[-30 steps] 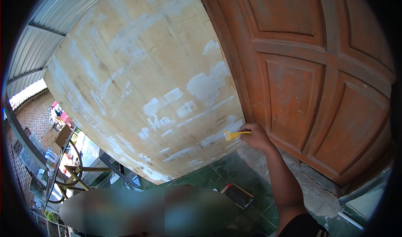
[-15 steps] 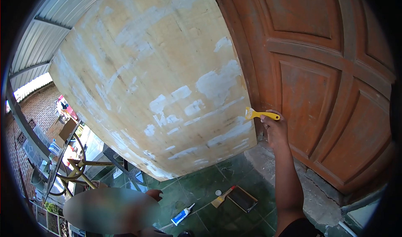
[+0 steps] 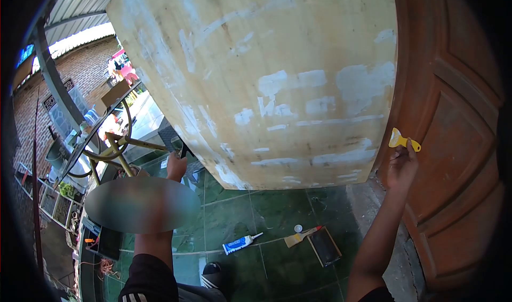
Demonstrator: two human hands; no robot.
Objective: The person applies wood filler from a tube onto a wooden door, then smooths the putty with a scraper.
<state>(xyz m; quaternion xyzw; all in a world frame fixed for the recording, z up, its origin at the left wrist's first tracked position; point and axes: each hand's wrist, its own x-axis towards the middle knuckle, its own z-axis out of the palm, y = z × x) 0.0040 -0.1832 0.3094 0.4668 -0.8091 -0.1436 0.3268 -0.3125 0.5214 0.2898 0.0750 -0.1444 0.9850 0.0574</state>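
My right hand [image 3: 402,166] grips a yellow scraper [image 3: 408,142] by its handle, beside the right edge of a large pale wooden panel [image 3: 298,46] patched with white filler. The scraper's blade carries some white residue. My left hand [image 3: 176,166] is closed near the panel's lower left edge, with a small dark object [image 3: 183,151] at its fingers that I cannot identify. A blue and white tube [image 3: 238,244] lies on the green tiles, near a brush [image 3: 302,237], a small round white cap [image 3: 298,228] and a dark rectangular block [image 3: 324,246].
A brown panelled door [image 3: 453,142] stands at the right. At the left are a round table [image 3: 96,131] with a yellowish metal frame, a grey post [image 3: 56,83], a brick wall [image 3: 85,62] and orange cord [image 3: 108,269] on the floor. A blurred oval covers part of my left forearm.
The view has swung left and down, so the panel sits further right. My left hand has come up beside the panel's lower left edge. The scraper is still in my right hand.
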